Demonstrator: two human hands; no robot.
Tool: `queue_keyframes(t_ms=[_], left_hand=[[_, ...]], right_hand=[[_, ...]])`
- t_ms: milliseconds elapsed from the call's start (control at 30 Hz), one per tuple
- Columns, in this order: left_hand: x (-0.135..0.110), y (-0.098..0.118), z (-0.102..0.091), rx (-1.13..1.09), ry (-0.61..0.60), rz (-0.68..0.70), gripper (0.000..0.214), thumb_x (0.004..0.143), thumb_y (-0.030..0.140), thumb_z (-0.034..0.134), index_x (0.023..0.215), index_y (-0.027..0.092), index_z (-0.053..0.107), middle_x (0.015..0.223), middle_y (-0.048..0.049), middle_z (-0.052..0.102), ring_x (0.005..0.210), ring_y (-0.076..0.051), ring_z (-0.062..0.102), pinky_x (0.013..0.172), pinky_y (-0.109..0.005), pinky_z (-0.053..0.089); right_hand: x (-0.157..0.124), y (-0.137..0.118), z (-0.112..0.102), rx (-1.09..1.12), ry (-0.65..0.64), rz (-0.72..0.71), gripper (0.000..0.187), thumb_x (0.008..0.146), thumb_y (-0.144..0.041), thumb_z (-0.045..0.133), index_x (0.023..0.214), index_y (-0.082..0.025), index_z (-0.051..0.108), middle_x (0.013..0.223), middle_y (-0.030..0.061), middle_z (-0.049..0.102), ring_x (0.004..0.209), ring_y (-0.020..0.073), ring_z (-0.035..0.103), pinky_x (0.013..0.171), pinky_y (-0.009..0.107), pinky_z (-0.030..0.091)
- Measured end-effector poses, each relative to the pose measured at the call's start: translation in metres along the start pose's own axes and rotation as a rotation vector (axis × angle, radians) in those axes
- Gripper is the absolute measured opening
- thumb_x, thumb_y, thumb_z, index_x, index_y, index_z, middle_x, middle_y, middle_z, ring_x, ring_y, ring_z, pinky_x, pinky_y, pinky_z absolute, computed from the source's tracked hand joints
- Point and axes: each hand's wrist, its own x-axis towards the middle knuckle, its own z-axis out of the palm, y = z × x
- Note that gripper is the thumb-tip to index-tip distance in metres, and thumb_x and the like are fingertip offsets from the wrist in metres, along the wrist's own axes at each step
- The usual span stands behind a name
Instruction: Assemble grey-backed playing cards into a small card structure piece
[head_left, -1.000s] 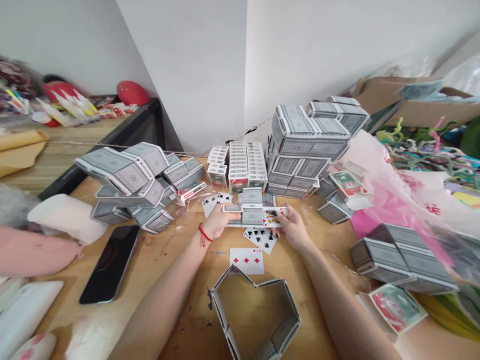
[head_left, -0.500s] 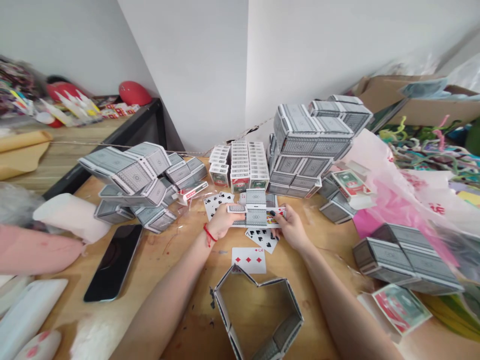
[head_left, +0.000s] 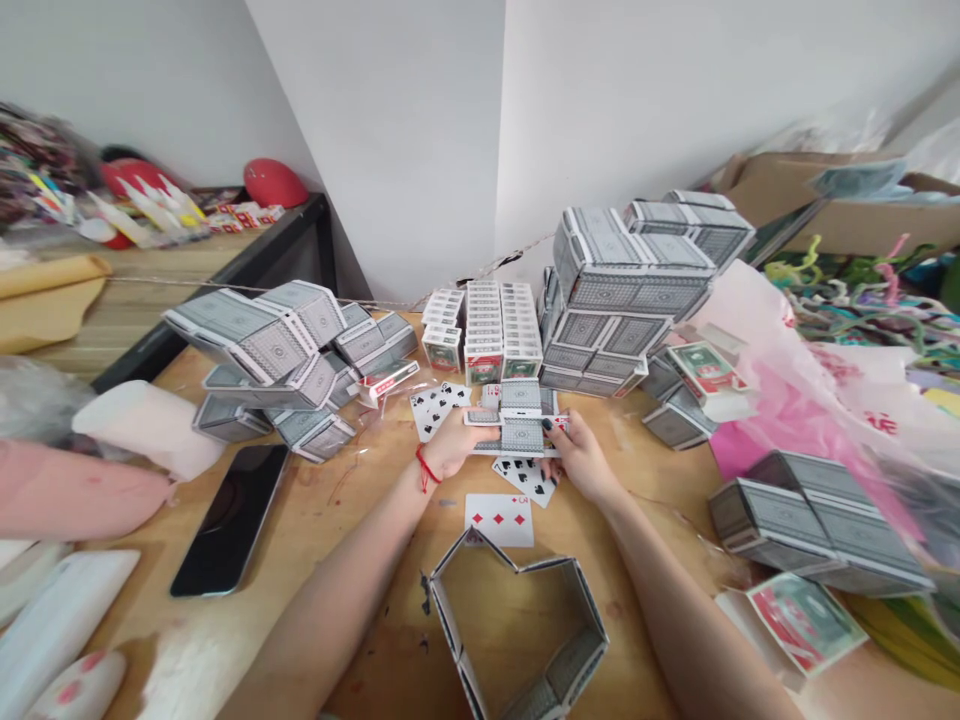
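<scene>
Just in front of the card boxes, both hands meet at a grey-backed playing-card piece of folded cards. My left hand is closed round its left end, with a small stack of cards on top at the thumb. My right hand pinches a face-up playing card at the piece's right end, dark nails showing. Below lie loose spade cards and a three of diamonds. Nearest me stands a heart-shaped ring of folded cards.
Upright rows of card boxes stand at the back. Stacked folded-card blocks rise at the left and right; another block lies near my right forearm. A phone lies left, and a pink plastic bag right.
My right hand has moved slightly closer to the card piece, and less of the face-up card shows between them. My left hand keeps its grip. The view has shifted slightly.
</scene>
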Motion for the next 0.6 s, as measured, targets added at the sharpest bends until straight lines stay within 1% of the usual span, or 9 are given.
queue_keyframes(t_ms=[233, 300, 433, 600], left_hand=[[-0.001, 0.000, 0.002, -0.025, -0.014, 0.009, 0.021, 0.054, 0.018, 0.072, 0.074, 0.012, 0.068, 0.068, -0.0041, 0.068, 0.068, -0.017, 0.062, 0.066, -0.028, 0.044], [-0.002, 0.001, 0.003, -0.029, -0.001, 0.017, 0.021, 0.055, 0.018, 0.071, 0.074, 0.012, 0.068, 0.068, -0.0044, 0.068, 0.068, -0.018, 0.062, 0.067, -0.028, 0.045], [-0.002, 0.003, 0.003, -0.047, 0.002, -0.005, 0.024, 0.053, 0.017, 0.071, 0.076, 0.013, 0.068, 0.071, -0.0049, 0.069, 0.071, -0.019, 0.063, 0.071, -0.031, 0.046], [-0.005, 0.010, 0.001, -0.080, 0.007, -0.069, 0.029, 0.052, 0.019, 0.071, 0.079, 0.013, 0.066, 0.077, -0.0054, 0.069, 0.079, -0.022, 0.064, 0.075, -0.033, 0.048]], right_hand=[[0.000, -0.002, -0.002, 0.008, -0.017, 0.018, 0.034, 0.077, -0.051, 0.050, 0.076, -0.024, 0.030, 0.048, -0.0074, 0.055, 0.029, 0.0109, 0.048, 0.026, 0.019, 0.031], [0.000, -0.002, -0.004, 0.004, -0.021, 0.013, 0.033, 0.077, -0.051, 0.050, 0.076, -0.024, 0.030, 0.047, -0.0072, 0.055, 0.027, 0.0095, 0.044, 0.025, 0.018, 0.027], [-0.001, -0.002, -0.006, 0.008, -0.012, -0.021, 0.032, 0.078, -0.048, 0.051, 0.075, -0.023, 0.031, 0.043, -0.0081, 0.052, 0.023, 0.0057, 0.033, 0.025, 0.016, 0.019], [0.000, 0.001, -0.008, 0.061, 0.025, -0.005, 0.033, 0.076, -0.047, 0.054, 0.075, -0.023, 0.033, 0.040, -0.0095, 0.047, 0.027, 0.0048, 0.032, 0.028, 0.014, 0.020]])
